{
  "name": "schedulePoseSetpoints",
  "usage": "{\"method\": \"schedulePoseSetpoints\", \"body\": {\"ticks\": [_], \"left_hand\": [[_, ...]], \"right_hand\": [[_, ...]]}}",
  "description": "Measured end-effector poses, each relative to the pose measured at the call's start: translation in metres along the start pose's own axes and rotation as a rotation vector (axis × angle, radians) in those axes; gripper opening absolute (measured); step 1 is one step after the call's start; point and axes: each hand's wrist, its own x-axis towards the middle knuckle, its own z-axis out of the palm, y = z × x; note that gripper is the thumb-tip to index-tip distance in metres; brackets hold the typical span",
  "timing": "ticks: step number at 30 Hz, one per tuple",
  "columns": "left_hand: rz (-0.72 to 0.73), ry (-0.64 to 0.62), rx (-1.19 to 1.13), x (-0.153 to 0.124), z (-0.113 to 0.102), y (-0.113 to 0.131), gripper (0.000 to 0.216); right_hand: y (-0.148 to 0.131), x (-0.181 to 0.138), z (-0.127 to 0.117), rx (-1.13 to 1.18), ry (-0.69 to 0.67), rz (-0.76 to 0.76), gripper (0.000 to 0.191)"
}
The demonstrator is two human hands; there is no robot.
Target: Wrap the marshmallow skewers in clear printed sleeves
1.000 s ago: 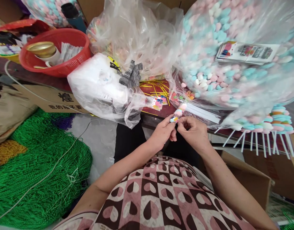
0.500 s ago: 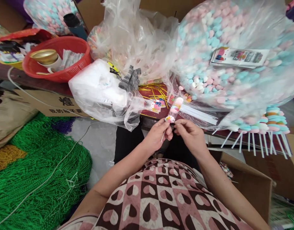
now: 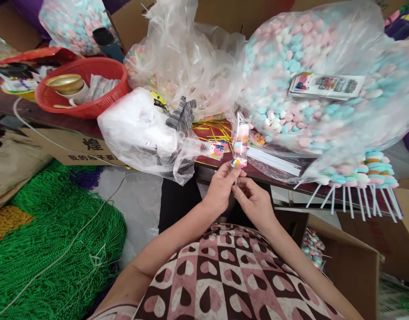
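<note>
Upright above both sets of fingertips, the wrapped marshmallow skewer [image 3: 240, 141] stands; the left hand [image 3: 222, 186] pinches its base, and the right hand [image 3: 254, 202] clamps its stick just below.

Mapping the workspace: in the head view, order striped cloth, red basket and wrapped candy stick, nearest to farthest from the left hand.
1. wrapped candy stick, held in the left hand
2. striped cloth, up-left
3. red basket, far left

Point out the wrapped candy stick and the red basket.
wrapped candy stick [image 3: 240, 142]: head view, on the middle of its clear wrapper.
red basket [image 3: 91, 108]: head view, on its near wall.
</note>
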Motion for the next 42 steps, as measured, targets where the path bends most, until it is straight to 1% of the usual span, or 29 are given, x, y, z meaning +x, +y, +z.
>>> {"method": "schedulePoseSetpoints", "body": {"ticks": [3,5,7,9,11,14,16,21,26,31,33,37,39,42], "left_hand": [[-0.028,-0.016,0.091,-0.003,0.001,0.001,0.039],[0.031,-0.026,0.193,-0.002,-0.002,0.003,0.036],[0.186,-0.004,0.346,0.001,-0.007,0.006,0.034],[0.381,0.028,0.535,0.004,-0.011,0.009,0.034],[0.540,0.022,0.709,0.006,-0.014,0.014,0.030],[0.676,-0.030,0.887,0.006,-0.016,0.021,0.018],[0.712,-0.047,0.946,0.006,-0.017,0.023,0.016],[0.717,-0.018,1.008,0.007,-0.020,0.023,0.017],[0.706,0.022,1.056,0.006,-0.021,0.025,0.013],[0.715,-0.020,1.004,0.007,-0.021,0.027,0.010],[0.666,-0.045,0.952,0.009,-0.022,0.029,0.011],[0.464,-0.107,0.786,0.012,-0.023,0.034,0.014],[0.438,-0.125,0.786,0.011,-0.022,0.035,0.016],[0.458,-0.149,0.849,0.008,-0.023,0.031,0.017]], "right_hand": [[0.001,0.002,0.003,0.183,-0.062,0.104,0.024],[0.000,0.002,0.003,0.292,-0.076,0.154,0.027],[-0.001,0.001,0.002,0.350,-0.062,0.181,0.029],[-0.001,0.000,0.001,0.367,-0.036,0.194,0.029],[-0.001,0.000,0.001,0.360,-0.021,0.200,0.028],[-0.002,0.000,0.001,0.351,-0.015,0.199,0.026],[-0.004,0.001,0.001,0.350,-0.007,0.201,0.025],[-0.006,0.001,0.000,0.350,0.012,0.207,0.025],[-0.007,0.001,0.001,0.349,0.027,0.213,0.028],[-0.007,0.002,0.002,0.348,0.024,0.210,0.028],[-0.006,0.001,0.001,0.338,0.018,0.207,0.028],[-0.003,0.000,0.000,0.275,0.034,0.171,0.029],[-0.002,0.001,0.001,0.240,0.056,0.142,0.030],[-0.001,0.003,0.001,0.213,0.067,0.120,0.032]]}}
